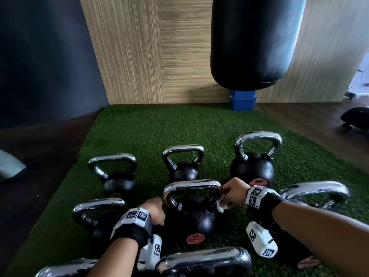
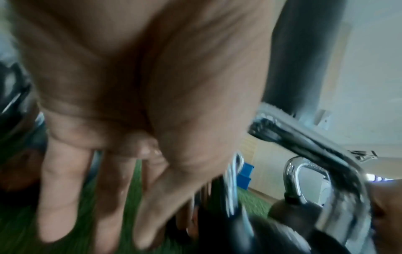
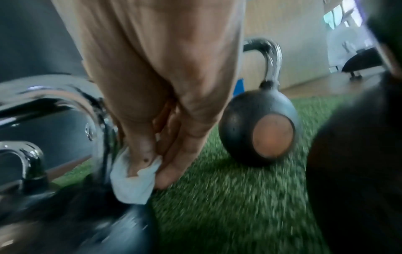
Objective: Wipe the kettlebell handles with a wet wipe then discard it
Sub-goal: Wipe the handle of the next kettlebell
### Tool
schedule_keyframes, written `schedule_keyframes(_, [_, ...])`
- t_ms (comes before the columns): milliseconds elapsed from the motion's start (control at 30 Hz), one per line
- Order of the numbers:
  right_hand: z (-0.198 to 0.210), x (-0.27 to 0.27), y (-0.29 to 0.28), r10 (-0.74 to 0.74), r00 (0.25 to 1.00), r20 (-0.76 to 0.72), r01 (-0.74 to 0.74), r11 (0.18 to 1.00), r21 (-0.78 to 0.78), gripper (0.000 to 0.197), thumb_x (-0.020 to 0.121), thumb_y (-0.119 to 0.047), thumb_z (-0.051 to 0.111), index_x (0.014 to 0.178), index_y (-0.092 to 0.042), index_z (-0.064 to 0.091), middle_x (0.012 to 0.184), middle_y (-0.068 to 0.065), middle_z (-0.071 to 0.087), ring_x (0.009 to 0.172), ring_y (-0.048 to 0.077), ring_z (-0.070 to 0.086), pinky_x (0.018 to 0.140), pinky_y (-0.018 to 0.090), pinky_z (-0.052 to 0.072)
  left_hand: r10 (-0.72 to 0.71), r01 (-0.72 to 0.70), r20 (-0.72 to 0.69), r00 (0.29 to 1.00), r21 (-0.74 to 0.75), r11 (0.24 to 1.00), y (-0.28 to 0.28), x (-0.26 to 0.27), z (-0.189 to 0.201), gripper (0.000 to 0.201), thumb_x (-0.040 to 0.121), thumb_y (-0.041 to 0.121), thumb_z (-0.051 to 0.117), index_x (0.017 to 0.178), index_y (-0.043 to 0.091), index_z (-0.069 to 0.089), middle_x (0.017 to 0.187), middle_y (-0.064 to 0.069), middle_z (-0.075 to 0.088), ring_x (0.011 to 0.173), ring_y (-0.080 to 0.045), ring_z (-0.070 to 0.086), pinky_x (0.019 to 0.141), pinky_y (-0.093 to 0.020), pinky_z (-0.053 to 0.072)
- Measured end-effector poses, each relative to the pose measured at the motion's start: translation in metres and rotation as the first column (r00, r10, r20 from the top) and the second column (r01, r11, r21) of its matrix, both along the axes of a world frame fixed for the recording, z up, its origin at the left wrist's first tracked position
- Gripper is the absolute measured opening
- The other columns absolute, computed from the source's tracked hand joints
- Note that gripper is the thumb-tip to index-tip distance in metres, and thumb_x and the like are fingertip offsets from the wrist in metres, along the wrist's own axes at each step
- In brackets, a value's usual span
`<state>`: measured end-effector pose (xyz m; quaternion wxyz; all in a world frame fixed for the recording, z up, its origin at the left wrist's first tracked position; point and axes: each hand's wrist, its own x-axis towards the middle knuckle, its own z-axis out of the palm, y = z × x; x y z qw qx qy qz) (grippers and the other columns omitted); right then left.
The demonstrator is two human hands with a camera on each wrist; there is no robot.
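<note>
At lower centre of the head view, our right hand [image 1: 233,193] pinches the wet wipe [image 1: 221,204] against the right corner of the middle kettlebell's handle [image 1: 191,185]. Wipe looks limp and light, so we keep it bunched at the fingertips. Chrome is probably slick; the bell looks heavy. Our left hand [image 1: 154,210] sits by the handle's left leg, fingers loosely extended, holding nothing.

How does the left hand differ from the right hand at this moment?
The right hand pinches a white wipe against the right end of the middle kettlebell's handle; the left hand holds no wipe. The left hand sits lower, at the handle's left base, fingers fairly straight; the right is curled. Both touch the same kettlebell.
</note>
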<state>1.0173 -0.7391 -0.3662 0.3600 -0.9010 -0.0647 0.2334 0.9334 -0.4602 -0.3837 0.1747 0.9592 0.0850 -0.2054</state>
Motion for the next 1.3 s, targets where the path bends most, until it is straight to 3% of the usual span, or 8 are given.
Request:
schedule_keyframes(200, [0.054,0.027,-0.001,-0.156,0.968,0.196,0.116,0.972,0.203,0.024,0.070,0.010,0.083,0.091,0.005,0.073,0.057,0.006,0.069,0.049,0.011,0.063,0.053,0.023,0.055,0.375,-0.139,0.492,0.786,-0.450,0.882,0.015,0.020,0.075,0.024,0.095,0.017,0.068,0.114,0.028,0.077,0.103,-0.001,0.079,0.100,-0.022,0.074,0.092,-0.032,0.057])
schedule_keyframes(300, [0.084,0.023,0.015,-0.089,0.972,0.218,-0.004,0.919,0.395,0.033,0.067,0.008,0.084,0.099,0.004,0.074,0.090,0.023,0.074,0.077,0.027,0.068,0.080,0.041,0.059,0.443,0.019,0.437,0.783,-0.728,0.686,-0.003,0.027,0.104,0.019,0.100,0.023,0.065,0.116,0.019,0.075,0.107,-0.003,0.078,0.097,-0.018,0.076,0.085,-0.032,0.062])
schedule_keyframes(500, [0.108,-0.002,0.061,-0.001,0.953,0.303,-0.177,0.808,0.561,0.045,0.061,0.009,0.087,0.090,-0.013,0.060,0.069,0.002,0.071,0.061,0.013,0.062,0.055,0.025,0.051,0.356,-0.001,0.233,0.905,-0.836,0.549,-0.029,0.032,0.128,0.032,0.102,0.024,0.062,0.125,0.003,0.069,0.110,-0.011,0.074,0.091,-0.018,0.072,0.082,-0.030,0.061])
schedule_keyframes(633, [0.108,-0.007,0.078,-0.102,0.883,0.458,-0.148,0.866,0.478,0.042,0.062,-0.002,0.086,0.082,-0.022,0.055,0.072,-0.002,0.066,0.065,0.015,0.055,0.064,0.034,0.048,0.308,0.020,0.167,0.937,-0.903,0.428,-0.025,0.028,0.128,0.031,0.101,0.017,0.062,0.123,-0.003,0.069,0.112,-0.025,0.073,0.095,-0.030,0.071,0.092,-0.040,0.061])
schedule_keyframes(767, [0.101,-0.006,0.075,-0.168,0.800,0.576,-0.053,0.936,0.347,0.043,0.054,-0.025,0.086,0.076,-0.026,0.049,0.065,-0.011,0.054,0.055,0.008,0.042,0.049,0.017,0.036,0.236,0.045,0.143,0.961,-0.924,0.379,-0.016,0.026,0.127,0.022,0.095,0.011,0.067,0.113,0.001,0.074,0.098,-0.015,0.079,0.082,-0.019,0.076,0.075,-0.029,0.065])
schedule_keyframes(967, [0.082,-0.002,0.029,0.145,0.930,0.337,-0.272,0.889,0.368,0.054,0.071,-0.016,0.085,0.110,-0.027,0.049,0.074,-0.003,0.054,0.063,0.009,0.047,0.057,0.026,0.039,0.191,0.103,0.213,0.958,-0.880,0.463,-0.012,0.021,0.113,0.027,0.075,0.016,0.084,0.102,0.013,0.080,0.097,-0.009,0.081,0.082,-0.011,0.076,0.068,-0.017,0.060])
schedule_keyframes(1133, [0.029,0.009,-0.002,0.053,0.977,0.206,-0.053,0.999,-0.006,0.027,0.083,0.004,0.058,0.093,-0.021,0.058,0.070,0.009,0.064,0.049,0.016,0.052,0.044,0.026,0.042,-0.008,0.300,0.615,0.788,-0.373,0.878,-0.022,0.023,0.099,0.024,0.086,0.032,0.082,0.110,0.029,0.080,0.108,0.015,0.078,0.100,0.006,0.070,0.091,-0.012,0.051])
schedule_keyframes(1300, [-0.022,-0.013,0.006,0.118,0.992,-0.044,-0.117,0.993,0.035,0.033,0.065,-0.010,0.091,0.086,-0.020,0.067,0.080,0.004,0.070,0.061,0.015,0.063,0.051,0.032,0.054,-0.208,0.419,0.682,0.701,-0.158,0.894,-0.049,0.013,0.078,0.028,0.086,0.035,0.081,0.112,0.026,0.079,0.113,0.012,0.076,0.104,0.007,0.068,0.095,-0.010,0.050])
